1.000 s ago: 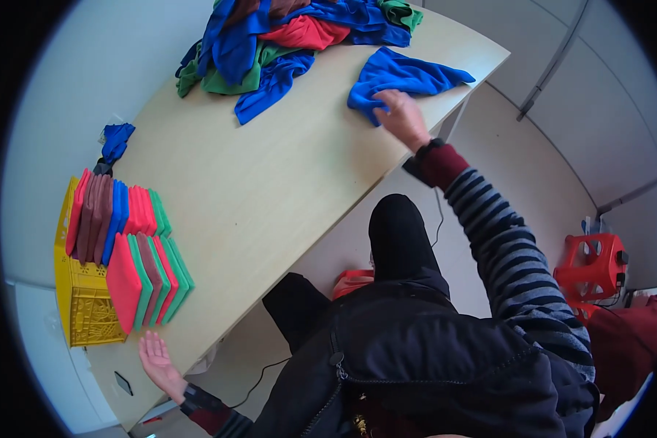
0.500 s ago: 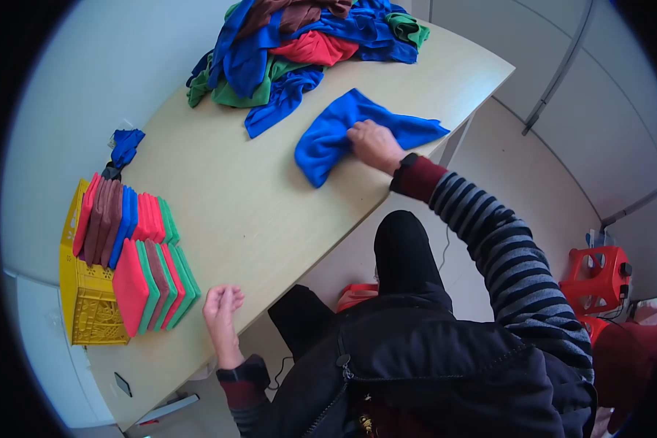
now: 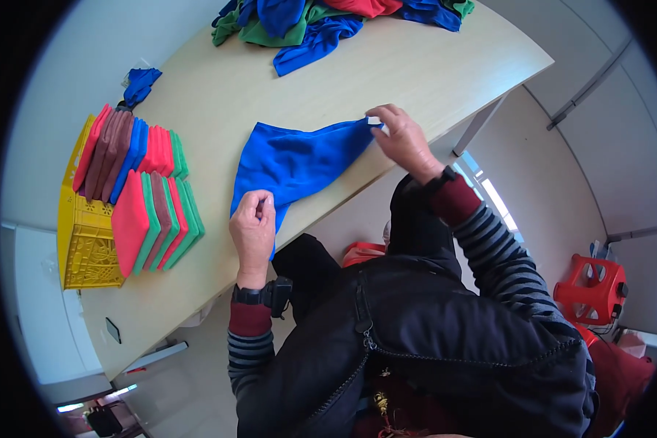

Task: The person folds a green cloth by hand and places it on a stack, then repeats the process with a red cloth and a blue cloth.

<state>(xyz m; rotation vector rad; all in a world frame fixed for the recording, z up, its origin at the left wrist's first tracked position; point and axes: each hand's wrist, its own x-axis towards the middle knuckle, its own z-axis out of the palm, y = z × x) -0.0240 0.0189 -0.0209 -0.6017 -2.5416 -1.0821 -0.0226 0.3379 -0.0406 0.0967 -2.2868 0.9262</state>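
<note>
A blue cloth [image 3: 292, 160] lies partly spread near the front edge of the table, loosely creased, with one end hanging over the edge. Its left side is under my left hand [image 3: 253, 230], whose thumb and fingers are curled together on the fabric. At the far right corner of the cloth, my right hand [image 3: 403, 139] has thumb and forefinger bent around the tip. A small white patch shows between those fingers; I cannot tell whether it is a label.
A heap of blue, green and red cloths [image 3: 306, 25] lies at the back. On the left, folded cloths [image 3: 157, 223] stand in rows by a yellow basket [image 3: 87, 248]. A dark flat object [image 3: 113, 330] lies near the left end. A red stool [image 3: 590, 288] is at right.
The blue cloth has been drawn left and nearer to me and spread wider. My left hand has come onto its left side; my right hand has moved to its right corner. The view has shifted.
</note>
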